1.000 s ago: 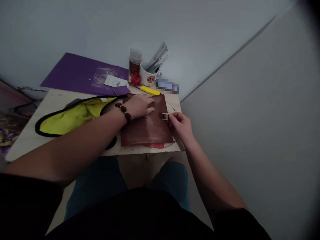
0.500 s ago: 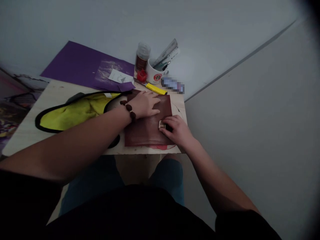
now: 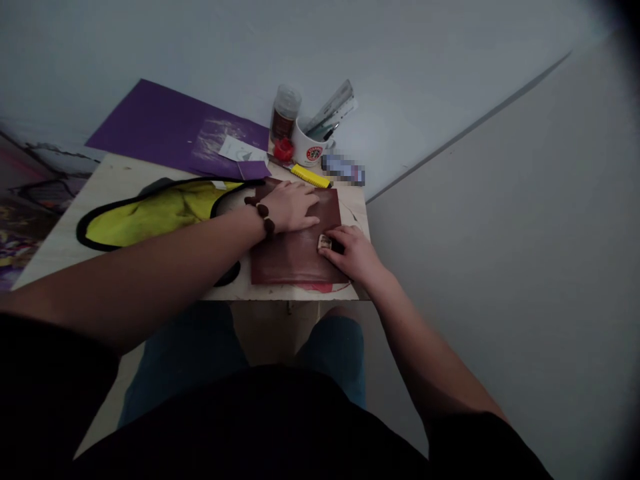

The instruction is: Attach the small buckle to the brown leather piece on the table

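A flat reddish-brown sheet [image 3: 285, 263] with pale smudges lies on the wooden tabletop. My left hand [image 3: 293, 207] rests on its upper part, palm down with fingers spread, a dark beaded bracelet at the wrist. Near the sheet's right edge, my right hand [image 3: 354, 252] pinches a small pale block [image 3: 325, 242] with a brownish face between thumb and fingers, at the sheet's surface. Just beyond the left fingertips lies a yellow utility knife [image 3: 311, 176], touching or very near the sheet's top edge.
A yellow cloth item with black edging [image 3: 145, 217] lies to the left. Purple card [image 3: 160, 130] and paper scraps [image 3: 240, 150] are behind it. At the back stand a clear-lidded jar [image 3: 285, 113], a red object [image 3: 283, 150] and a white mug [image 3: 305, 147] holding rulers and pens. A wall [image 3: 450, 80] rises behind.
The camera view has shifted slightly. My right hand, with the block, stays at nearly the same spot by the sheet's right edge; the left hand still lies flat on the sheet.
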Motion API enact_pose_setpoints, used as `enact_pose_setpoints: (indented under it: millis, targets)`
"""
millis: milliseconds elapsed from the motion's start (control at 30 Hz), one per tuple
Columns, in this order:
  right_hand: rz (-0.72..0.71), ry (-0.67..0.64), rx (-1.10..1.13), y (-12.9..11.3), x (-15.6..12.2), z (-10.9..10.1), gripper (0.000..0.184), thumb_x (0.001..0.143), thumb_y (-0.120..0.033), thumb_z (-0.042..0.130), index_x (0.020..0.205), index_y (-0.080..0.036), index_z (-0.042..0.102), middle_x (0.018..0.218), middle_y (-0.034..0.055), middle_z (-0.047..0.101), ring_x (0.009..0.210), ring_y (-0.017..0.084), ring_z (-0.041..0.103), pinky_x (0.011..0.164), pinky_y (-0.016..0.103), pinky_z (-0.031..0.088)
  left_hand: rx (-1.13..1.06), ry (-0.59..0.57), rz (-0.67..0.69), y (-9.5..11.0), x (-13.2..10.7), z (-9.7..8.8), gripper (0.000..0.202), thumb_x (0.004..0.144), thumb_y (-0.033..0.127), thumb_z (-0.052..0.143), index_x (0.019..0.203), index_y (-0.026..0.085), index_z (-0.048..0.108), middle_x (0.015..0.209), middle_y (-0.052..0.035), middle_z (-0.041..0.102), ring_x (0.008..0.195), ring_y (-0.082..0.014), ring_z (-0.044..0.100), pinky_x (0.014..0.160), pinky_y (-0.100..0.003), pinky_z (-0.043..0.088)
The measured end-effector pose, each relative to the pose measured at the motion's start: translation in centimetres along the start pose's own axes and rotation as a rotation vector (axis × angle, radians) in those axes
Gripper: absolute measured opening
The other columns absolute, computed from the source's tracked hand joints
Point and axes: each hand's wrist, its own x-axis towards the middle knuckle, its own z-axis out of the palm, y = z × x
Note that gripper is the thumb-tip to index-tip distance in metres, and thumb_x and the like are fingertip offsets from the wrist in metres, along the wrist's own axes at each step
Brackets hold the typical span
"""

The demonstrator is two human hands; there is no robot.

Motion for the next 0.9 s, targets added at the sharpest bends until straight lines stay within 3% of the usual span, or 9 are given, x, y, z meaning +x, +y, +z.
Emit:
enact_pose_setpoints:
  millis: [367,567,700,767,900]
  targets:
    - [0.066,-0.07,0.033,0.8,-0.3,-0.1,0.037,0.102,-0.045,0.088,0.135,-0.028,0.085,0.123,0.0111,0.082,0.119,0.032,0.073,0.107,0.048,0.057,0.012,0.005,0.001,0.2,-0.1,-0.3,0.06,0.11,0.063,0.063,0.153,0.023,0.075,0.176,-0.0137,0.06,0.162,-0.0393,0.053,0.134,-0.056,0.039]
    - [0.087,-0.079,-0.035,2.4,3.6,-0.9,0.035,0.104,-0.042,0.084,0.136,-0.027,0.086,0.123,0.0124,0.082,0.118,0.032,0.073,0.107,0.046,0.057,0.008,0.001,-0.004,0.4,-0.3,-0.3,0.059,0.11,0.06,0.064,0.155,0.022,0.074,0.178,-0.0151,0.058,0.163,-0.0409,0.052,0.135,-0.058,0.037]
    - [0.06,-0.098,-0.074,2.2,5.4,-1.5,0.035,0.102,-0.038,0.082,0.134,-0.024,0.085,0.126,0.0123,0.083,0.119,0.032,0.074,0.108,0.045,0.056,0.002,0.009,-0.008,0.4,-0.3,-0.2,0.053,0.114,0.052,0.057,0.156,0.023,0.073,0.177,-0.0137,0.058,0.163,-0.0387,0.052,0.134,-0.058,0.039]
    - [0.114,-0.063,-0.098,1.5,5.2,-1.5,0.038,0.101,-0.048,0.082,0.131,-0.023,0.084,0.126,0.0127,0.083,0.116,0.032,0.075,0.101,0.044,0.057,-0.006,0.019,-0.009,0.3,-0.2,0.0,0.05,0.114,0.045,0.053,0.154,0.023,0.074,0.176,-0.0125,0.06,0.162,-0.0376,0.054,0.133,-0.058,0.04]
    - [0.297,-0.01,-0.152,0.2,4.5,-0.9,0.044,0.098,-0.068,0.082,0.106,-0.025,0.082,0.111,0.0121,0.085,0.1,0.032,0.076,0.08,0.041,0.054,-0.032,0.053,-0.018,0.1,0.0,0.5,0.047,0.115,0.043,0.049,0.149,0.025,0.077,0.174,-0.0107,0.062,0.159,-0.0363,0.056,0.133,-0.058,0.039]
